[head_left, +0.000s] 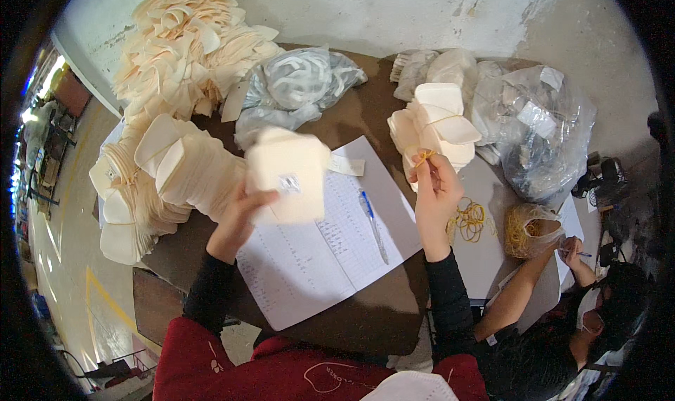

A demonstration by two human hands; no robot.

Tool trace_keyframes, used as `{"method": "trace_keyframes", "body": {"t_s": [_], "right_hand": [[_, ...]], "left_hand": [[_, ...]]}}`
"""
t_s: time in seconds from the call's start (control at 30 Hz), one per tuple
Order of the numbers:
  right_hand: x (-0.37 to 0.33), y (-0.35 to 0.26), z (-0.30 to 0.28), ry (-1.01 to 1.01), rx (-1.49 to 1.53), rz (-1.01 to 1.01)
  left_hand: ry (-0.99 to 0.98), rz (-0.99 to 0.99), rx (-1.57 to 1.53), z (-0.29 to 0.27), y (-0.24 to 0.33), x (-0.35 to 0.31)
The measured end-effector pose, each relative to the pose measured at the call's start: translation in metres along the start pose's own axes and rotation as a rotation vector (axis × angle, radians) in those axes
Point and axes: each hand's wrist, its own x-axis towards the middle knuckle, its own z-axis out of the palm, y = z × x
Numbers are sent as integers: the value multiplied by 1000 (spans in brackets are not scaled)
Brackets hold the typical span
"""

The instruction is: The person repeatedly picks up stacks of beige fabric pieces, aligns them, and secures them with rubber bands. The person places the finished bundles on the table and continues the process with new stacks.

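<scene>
On my remote feed, the left hand [241, 219] at nine o'clock clamps a blurred cream piece [292, 160]; at three o'clock, the right hand [439, 184] pinches a yellow rubber band [424, 157]

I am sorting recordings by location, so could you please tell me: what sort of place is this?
Probably a workshop or small factory: bundled cream-coloured pieces crowd the table, a bag of yellow rubber bands sits nearby, and yellow marking lines the floor.

I wear black sleeves [450, 295], a dark red top [267, 362] with white markings [329, 378] and, it seems, a white mask [411, 388].
</scene>
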Motion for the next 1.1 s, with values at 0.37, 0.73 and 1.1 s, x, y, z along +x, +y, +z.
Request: {"method": "trace_keyframes", "body": {"t_s": [0.37, 0.73, 1.1], "right_hand": [[-10, 4, 20, -387, -377, -165], [-17, -5, 28, -451, -300, -167], [-46, -6, 36, -735, -33, 23]], "left_hand": [[-354, 203, -846, -17, 4, -2], [-496, -53, -1169, -17, -8, -6], [-207, -289, 48, 29, -40, -16]]}}
